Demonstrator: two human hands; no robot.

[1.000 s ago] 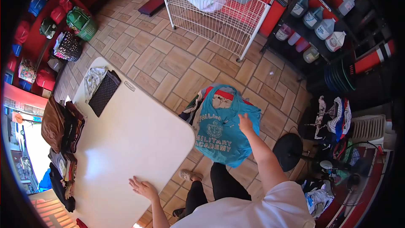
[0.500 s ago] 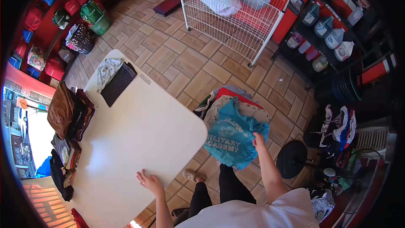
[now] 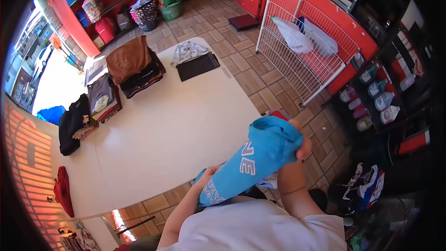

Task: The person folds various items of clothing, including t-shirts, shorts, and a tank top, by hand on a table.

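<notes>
right hand (image 3: pixel 301 146): fist closed on blue shirt (image 3: pixel 253 158), near right of counter (image 3: pixel 172 125)
left hand (image 3: pixel 207 173): mostly hidden under shirt, grip unclear
counter far side: folded clothes stacks (image 3: pixel 134 65), dark mat (image 3: pixel 197 66)
far right: wire rack (image 3: pixel 306 60)

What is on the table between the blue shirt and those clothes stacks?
Only bare white table lies between the blue shirt and the stacks, in the head view.

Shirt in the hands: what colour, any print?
Bright blue shirt with white lettering, seen in the head view.
</notes>
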